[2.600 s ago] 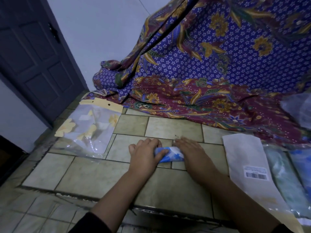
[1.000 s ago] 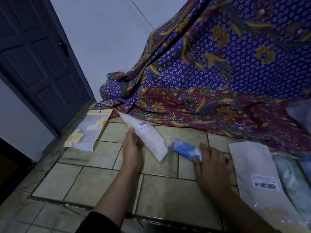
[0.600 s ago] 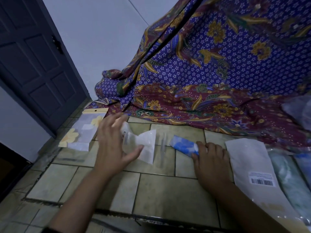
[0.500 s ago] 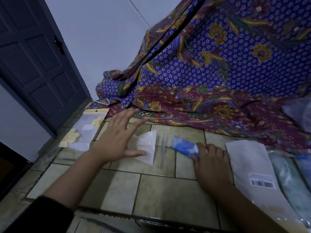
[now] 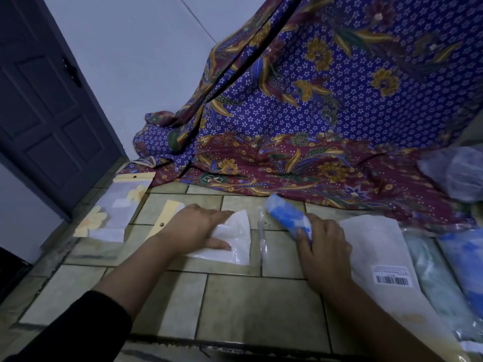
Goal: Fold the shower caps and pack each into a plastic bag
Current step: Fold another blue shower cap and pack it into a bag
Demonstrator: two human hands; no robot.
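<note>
A folded blue-and-white shower cap (image 5: 286, 215) lies as a tight roll on the tiled floor, and my right hand (image 5: 322, 246) grips its near end. My left hand (image 5: 198, 229) presses flat, fingers spread, on a clear plastic bag (image 5: 232, 239) with a cream header card (image 5: 166, 215). The bag's mouth faces the roll, a short gap apart. A packed bag with yellow flowers (image 5: 115, 207) rests at the far left.
A stack of empty bags with a barcode label (image 5: 381, 259) lies to the right, beside packed green (image 5: 433, 278) and blue (image 5: 462, 259) caps. Purple and maroon batik cloth (image 5: 313, 113) drapes behind. A dark door (image 5: 44, 100) stands at left.
My left hand let go of the roll, fetched a plastic bag from the left and now holds it flat on the floor. My right hand kept the roll, shifting it slightly right.
</note>
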